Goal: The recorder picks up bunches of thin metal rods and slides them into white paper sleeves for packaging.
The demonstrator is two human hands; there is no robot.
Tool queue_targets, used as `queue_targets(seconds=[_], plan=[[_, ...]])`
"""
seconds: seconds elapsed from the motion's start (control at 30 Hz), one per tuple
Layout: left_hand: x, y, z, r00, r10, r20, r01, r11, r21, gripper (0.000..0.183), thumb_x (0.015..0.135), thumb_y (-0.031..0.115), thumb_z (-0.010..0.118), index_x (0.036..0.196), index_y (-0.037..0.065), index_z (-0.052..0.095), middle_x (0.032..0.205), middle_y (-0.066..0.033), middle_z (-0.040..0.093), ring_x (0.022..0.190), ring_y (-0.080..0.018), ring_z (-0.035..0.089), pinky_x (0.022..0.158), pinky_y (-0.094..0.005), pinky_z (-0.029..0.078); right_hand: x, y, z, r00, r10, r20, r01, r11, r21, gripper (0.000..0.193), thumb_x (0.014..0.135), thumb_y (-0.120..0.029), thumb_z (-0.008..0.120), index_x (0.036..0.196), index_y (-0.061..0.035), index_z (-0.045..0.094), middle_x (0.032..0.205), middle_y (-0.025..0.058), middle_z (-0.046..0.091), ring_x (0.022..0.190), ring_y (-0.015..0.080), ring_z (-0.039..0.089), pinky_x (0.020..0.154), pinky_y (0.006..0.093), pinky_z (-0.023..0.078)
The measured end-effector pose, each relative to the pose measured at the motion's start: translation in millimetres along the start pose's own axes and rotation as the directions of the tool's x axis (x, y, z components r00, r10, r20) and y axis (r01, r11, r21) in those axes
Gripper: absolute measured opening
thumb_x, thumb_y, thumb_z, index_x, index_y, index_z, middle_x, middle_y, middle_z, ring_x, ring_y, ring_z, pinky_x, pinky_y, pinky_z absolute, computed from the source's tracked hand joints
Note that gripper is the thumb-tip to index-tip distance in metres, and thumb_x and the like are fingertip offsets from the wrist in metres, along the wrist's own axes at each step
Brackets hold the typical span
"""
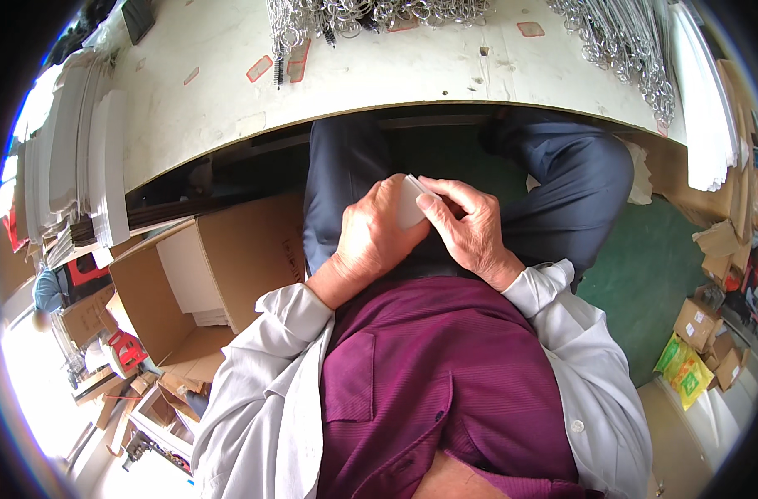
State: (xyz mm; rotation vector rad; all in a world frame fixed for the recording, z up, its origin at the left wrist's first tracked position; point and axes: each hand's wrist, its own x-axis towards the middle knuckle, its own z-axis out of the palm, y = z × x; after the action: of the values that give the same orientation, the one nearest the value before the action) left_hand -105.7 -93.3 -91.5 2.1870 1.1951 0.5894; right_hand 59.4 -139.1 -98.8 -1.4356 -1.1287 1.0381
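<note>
Above my lap, my left hand (376, 226) is wrapped round a narrow white card box or sleeve (410, 203), its upper end tilted up. My right hand (472, 224) pinches the right side of that end, the thumb on the near face and the fingers behind it. Most of its length is hidden by my left hand, and I cannot see whether anything is inside. Beyond my knees, metal wire pieces with looped ends (379, 15) lie in a heap on the white table (379, 79); a few show dark bristles.
Flat white card pieces (107, 166) hang over the table's left edge, and more white card (705, 116) stands at its right end. Looped metal rods (620, 54) lie at the far right. An open cardboard box (254, 266) stands left of my legs. Cartons (696, 324) and a yellow-green bag (684, 369) lie at the right.
</note>
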Motion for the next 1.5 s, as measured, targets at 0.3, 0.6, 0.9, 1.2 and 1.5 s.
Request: queue_targets(seconds=[0.3,0.6,0.9,1.2,1.5], plan=[[2,-4,0,0.995,-0.079,0.065,0.086,0.989,-0.122,0.052,0.077,0.018,0.079,0.122,-0.001,0.06,0.105,-0.0222,0.071,0.093,-0.0404,0.072,0.078,-0.0464,0.061,-9,0,3,0.976,0.052,0.212,-0.057,0.998,0.02,0.055,0.099,-0.017,0.071,0.149,-0.0041,0.052,0.111,0.0187,0.074,0.092,0.017,0.071,0.08,0.0317,0.057],[3,-8,-1,0.998,-0.051,0.041,0.055,0.993,-0.102,0.051,0.078,0.018,0.079,0.121,-0.001,0.061,0.104,-0.0227,0.071,0.092,-0.0405,0.072,0.076,-0.047,0.061,-3,9,10,0.97,-0.164,0.18,0.186,0.976,-0.11,0.054,0.1,-0.013,0.068,0.149,-0.0004,0.05,0.086,0.0253,0.07,0.072,0.0233,0.072,0.068,0.0347,0.055],[10,4,-33,0.99,-0.08,0.113,0.095,0.985,-0.141,0.062,0.079,0.024,0.082,0.129,-0.002,0.056,0.105,-0.0239,0.07,0.097,-0.0416,0.07,0.083,-0.048,0.059,11,-5,13,0.994,-0.102,0.046,0.101,0.995,0.02,0.043,0.101,-0.009,0.064,0.143,-0.0005,0.058,0.104,0.008,0.074,0.074,0.0042,0.058,0.065,0.024,0.051],[-14,1,-105,0.978,-0.115,0.177,0.118,0.993,-0.007,0.079,0.075,0.019,0.09,0.141,0.003,0.049,0.115,-0.0211,0.068,0.104,-0.0396,0.07,0.086,-0.0441,0.059,52,-41,10,0.992,-0.118,0.054,0.104,0.973,0.205,0.042,0.106,-0.013,0.06,0.144,0.0021,0.055,0.105,0.0057,0.069,0.077,0.0047,0.06,0.062,0.0216,0.053],[-14,-21,-115,0.987,-0.157,-0.035,0.158,0.987,0.026,0.062,0.072,0.012,0.088,0.128,0.002,0.062,0.112,-0.0217,0.07,0.102,-0.0396,0.071,0.086,-0.042,0.06,74,-54,19,0.985,-0.11,0.134,0.069,0.959,0.274,0.042,0.105,-0.014,0.063,0.142,0.0039,0.056,0.106,0.0063,0.071,0.082,0.0061,0.061,0.067,0.0224,0.054]])
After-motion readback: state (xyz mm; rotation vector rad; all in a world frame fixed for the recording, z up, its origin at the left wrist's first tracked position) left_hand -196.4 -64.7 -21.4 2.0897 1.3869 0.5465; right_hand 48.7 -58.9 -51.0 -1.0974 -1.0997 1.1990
